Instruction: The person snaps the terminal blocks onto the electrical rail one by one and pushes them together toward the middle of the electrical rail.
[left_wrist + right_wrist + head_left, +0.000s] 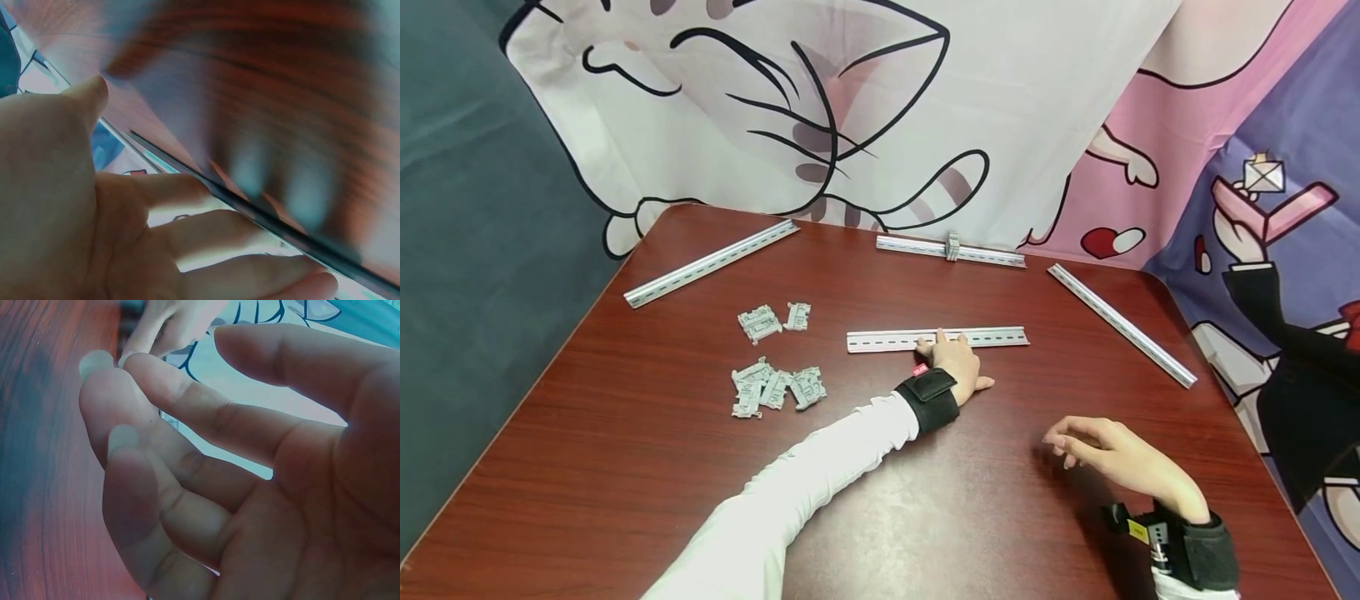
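With its fingers spread and fairly straight, my left hand [953, 361] rests on the middle slotted metal mounting rail [880, 342]. In the left wrist view the fingertips [306, 269] lie along the rail's dark edge [275, 222], thumb held apart. My right hand [1123, 454] hovers over the table to the right, with loosely bent fingers and nothing in them. In the right wrist view its fingers [131, 494] curve gently, apart from the thumb. Left of the middle rail lie grey terminal blocks in two groups, an upper one [760, 323] and a lower one [775, 387].
Behind stands another rail [913, 245] with a small grey block [952, 246] on it. One rail [711, 263] slants at the back left, another [1120, 325] at the right. All lie on the brown table [625, 433], before a printed curtain [1037, 100].
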